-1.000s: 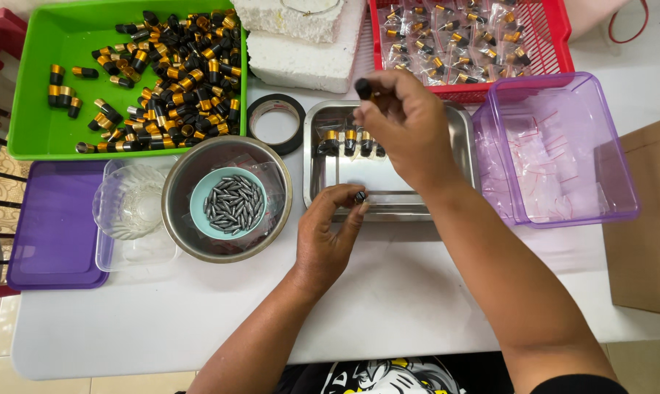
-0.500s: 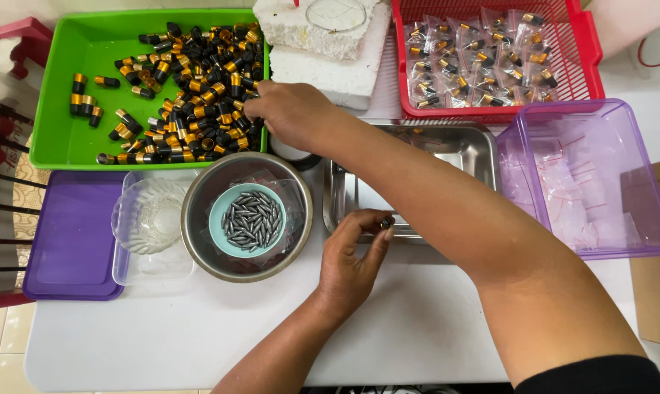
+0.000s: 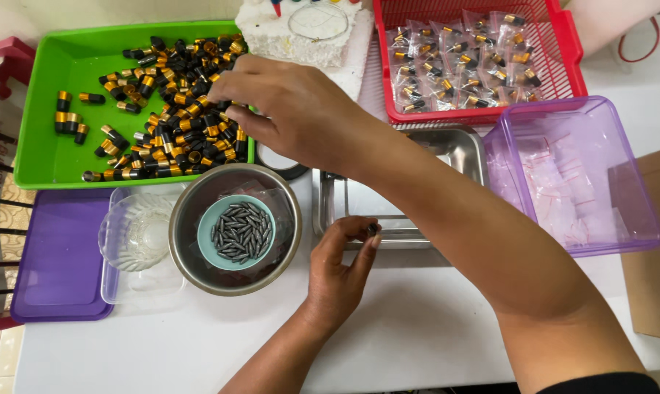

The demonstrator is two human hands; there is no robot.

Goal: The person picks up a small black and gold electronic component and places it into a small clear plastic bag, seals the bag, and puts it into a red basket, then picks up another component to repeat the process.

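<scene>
Left hand pinching a small dark piece, right hand reaching into the green tray.

My left hand (image 3: 341,266) sits nearest me at the steel tray's (image 3: 461,149) front edge, fingertips closed on a small dark piece (image 3: 373,230). Beside it, a steel bowl (image 3: 187,252) holds a teal dish of grey slugs (image 3: 238,232). Farther out, my right hand (image 3: 290,106) curls over the black-and-gold caps (image 3: 169,109) in the green tray (image 3: 45,157); I cannot tell whether it grips one.

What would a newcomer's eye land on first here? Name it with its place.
First the green tray at the upper left, heaped with black and gold caps, where the right hand reaches across. Next the steel bowl at the centre, holding a small teal dish of dark pellets, with the left hand pinching a small dark piece beside it.
</scene>
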